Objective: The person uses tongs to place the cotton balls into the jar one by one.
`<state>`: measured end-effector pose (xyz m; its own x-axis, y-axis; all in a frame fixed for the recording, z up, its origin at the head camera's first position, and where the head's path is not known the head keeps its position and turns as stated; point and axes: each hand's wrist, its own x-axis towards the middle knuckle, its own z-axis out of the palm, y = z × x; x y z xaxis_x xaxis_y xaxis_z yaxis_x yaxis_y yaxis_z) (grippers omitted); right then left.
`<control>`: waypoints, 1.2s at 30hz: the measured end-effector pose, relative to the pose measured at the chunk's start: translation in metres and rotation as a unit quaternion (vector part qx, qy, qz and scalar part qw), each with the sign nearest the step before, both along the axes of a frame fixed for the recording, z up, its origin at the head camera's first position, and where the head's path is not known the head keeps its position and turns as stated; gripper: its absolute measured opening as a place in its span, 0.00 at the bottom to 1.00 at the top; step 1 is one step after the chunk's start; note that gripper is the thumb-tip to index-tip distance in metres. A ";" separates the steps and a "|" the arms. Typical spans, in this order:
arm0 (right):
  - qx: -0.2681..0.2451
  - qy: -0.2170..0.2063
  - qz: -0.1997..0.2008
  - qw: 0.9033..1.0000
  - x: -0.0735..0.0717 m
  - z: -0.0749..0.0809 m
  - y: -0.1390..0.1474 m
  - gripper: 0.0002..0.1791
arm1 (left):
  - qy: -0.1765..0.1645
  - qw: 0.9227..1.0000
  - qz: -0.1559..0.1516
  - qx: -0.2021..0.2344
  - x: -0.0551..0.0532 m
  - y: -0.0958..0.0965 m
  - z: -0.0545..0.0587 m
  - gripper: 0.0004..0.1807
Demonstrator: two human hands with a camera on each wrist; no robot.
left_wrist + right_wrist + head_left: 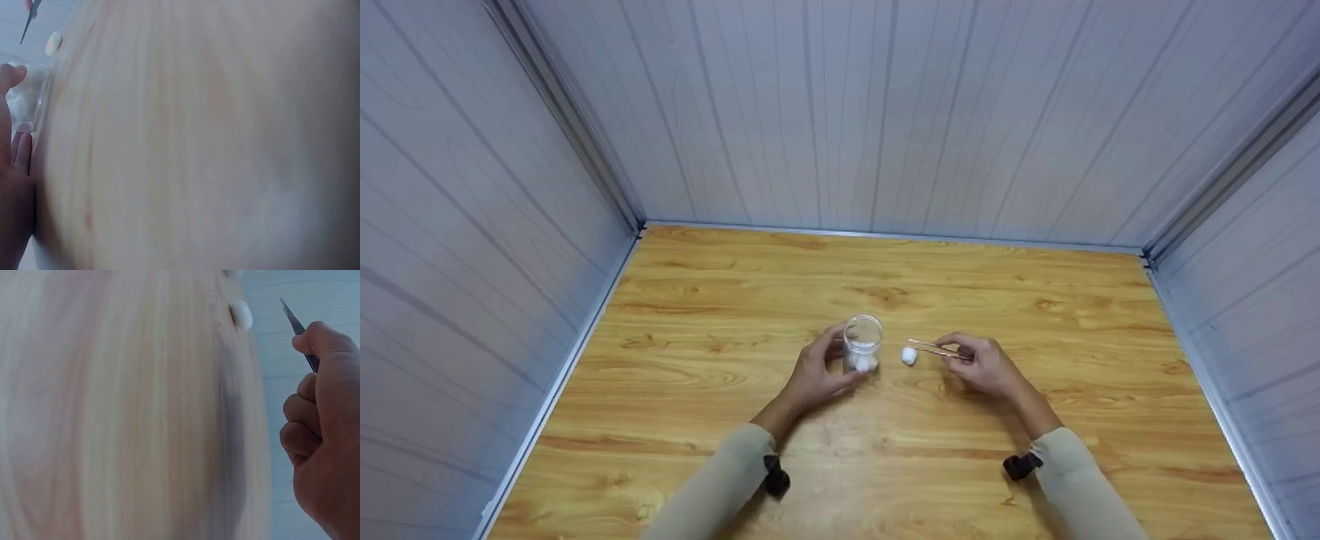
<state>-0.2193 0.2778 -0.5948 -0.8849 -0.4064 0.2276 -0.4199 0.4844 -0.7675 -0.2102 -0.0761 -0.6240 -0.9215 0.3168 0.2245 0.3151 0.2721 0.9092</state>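
Observation:
My left hand [821, 371] holds a clear glass jar [863, 337] around its side, thumb at the front. White cotton balls [861, 361] lie in the bottom of the jar; the left wrist view shows several pressed against the glass [42, 107]. Just right of the jar, a single cotton ball [910, 355] rests on the table. Metal tweezers [934, 349] are pinched between thumb and fingers of my right hand [982, 364]. Their tips point left, right by the loose cotton ball in the head view. In the right wrist view the tweezers [295, 323] hold nothing between the tips.
The wooden table [720, 300] meets a pale panel wall [840, 120] at the back. Similar panels stand on the left [472, 262] and right [1252, 300]. A dark strap device [776, 478] sits on the left wrist and another [1021, 466] on the right.

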 end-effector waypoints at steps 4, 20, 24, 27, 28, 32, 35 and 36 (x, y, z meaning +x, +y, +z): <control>0.016 -0.033 0.002 0.999 0.001 0.000 0.000 0.14 | -0.001 1.000 -0.005 0.004 0.000 0.000 0.000 0.46; 0.074 -0.045 0.007 0.996 0.003 -0.006 0.001 0.12 | -0.001 1.000 -0.004 0.011 -0.001 0.001 -0.002 0.45; 0.079 -0.040 0.007 0.996 0.003 -0.007 0.001 0.12 | -0.002 1.000 -0.003 0.013 -0.001 0.001 -0.002 0.45; 0.081 -0.036 0.006 0.996 0.002 -0.007 0.001 0.12 | -0.006 1.000 -0.002 0.009 0.000 0.000 -0.001 0.45; 0.082 -0.035 0.006 0.996 0.002 -0.008 0.001 0.12 | -0.007 1.000 -0.003 0.008 0.000 0.000 -0.001 0.46; 0.086 -0.031 0.006 0.996 0.003 -0.009 0.001 0.12 | -0.002 1.000 -0.004 0.004 0.000 0.000 -0.001 0.46; 0.086 -0.032 0.003 0.996 0.003 -0.009 0.001 0.12 | 0.001 1.000 -0.007 0.006 0.000 0.000 -0.001 0.45; 0.086 -0.033 0.002 0.996 0.003 -0.010 0.001 0.12 | 0.003 1.000 -0.007 0.006 0.000 0.000 -0.002 0.45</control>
